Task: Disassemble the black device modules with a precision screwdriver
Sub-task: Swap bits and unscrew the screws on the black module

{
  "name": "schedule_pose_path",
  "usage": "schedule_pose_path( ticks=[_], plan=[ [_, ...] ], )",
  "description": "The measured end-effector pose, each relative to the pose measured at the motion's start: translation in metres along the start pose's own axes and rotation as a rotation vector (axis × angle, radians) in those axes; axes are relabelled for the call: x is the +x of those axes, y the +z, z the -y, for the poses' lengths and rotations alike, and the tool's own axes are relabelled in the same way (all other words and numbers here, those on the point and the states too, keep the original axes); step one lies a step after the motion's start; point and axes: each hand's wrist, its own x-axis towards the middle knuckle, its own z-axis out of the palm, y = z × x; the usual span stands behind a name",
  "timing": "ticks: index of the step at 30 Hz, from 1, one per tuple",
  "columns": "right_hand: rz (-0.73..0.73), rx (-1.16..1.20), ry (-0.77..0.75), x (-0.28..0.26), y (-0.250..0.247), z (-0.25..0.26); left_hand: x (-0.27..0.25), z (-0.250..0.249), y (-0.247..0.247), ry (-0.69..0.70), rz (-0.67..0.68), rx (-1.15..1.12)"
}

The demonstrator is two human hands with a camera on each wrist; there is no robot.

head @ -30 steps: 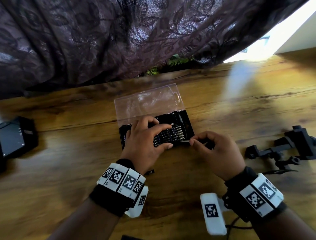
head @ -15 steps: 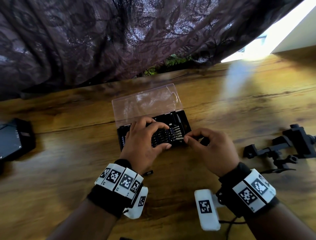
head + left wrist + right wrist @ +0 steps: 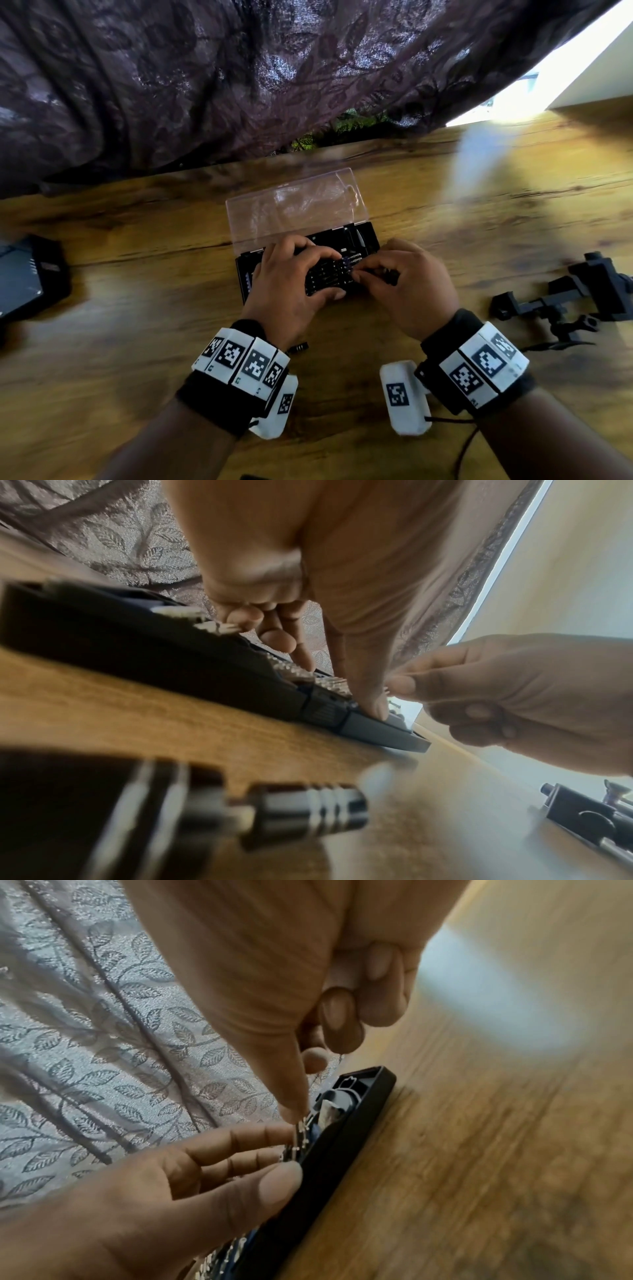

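A black bit case (image 3: 364, 236) lies open mid-table with its clear lid (image 3: 294, 209) tilted back. My left hand (image 3: 335, 274) grips the case, fingers over the rows of silver bits (image 3: 318, 680) and thumb (image 3: 373, 710) on the front edge. My right hand (image 3: 356, 272) reaches in from the right and pinches a small silver bit (image 3: 299, 1127) at the bit rows, touching the left fingertips. A black clamp-like module (image 3: 582, 294) lies at the far right and a black box module (image 3: 24, 277) at the far left. No screwdriver handle is clearly visible.
A small black knurled piece (image 3: 298, 347) lies on the wooden table (image 3: 137, 342) by my left wrist. A dark leaf-patterned curtain (image 3: 239, 68) hangs over the table's far edge. A thin cable (image 3: 462, 445) trails from my right wrist.
My right hand has moved left with the pinched bit, from beside the case into the bit rows next to my left fingertips. The left hand has kept its hold on the case.
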Motion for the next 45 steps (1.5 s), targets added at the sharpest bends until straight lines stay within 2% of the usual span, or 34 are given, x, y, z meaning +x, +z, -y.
schedule_pose_path(
  ticks=[6,26,31,37,45],
  plan=[
    [0.016,-0.121,-0.157,0.0,-0.002,0.0,0.0,0.001,0.0,0.0,0.005,-0.01],
    [0.12,-0.341,-0.296,0.008,-0.011,0.013,0.001,0.002,-0.002,-0.005,0.028,-0.017],
    [0.136,-0.312,-0.28,0.012,-0.012,0.011,0.0,0.002,-0.001,-0.002,0.016,-0.021],
    [0.254,-0.357,-0.253,0.013,-0.011,0.022,0.0,0.001,-0.002,-0.009,0.015,-0.033],
    [0.213,-0.289,-0.183,0.019,-0.003,0.016,0.001,-0.001,0.0,-0.029,0.017,-0.026]
  ],
)
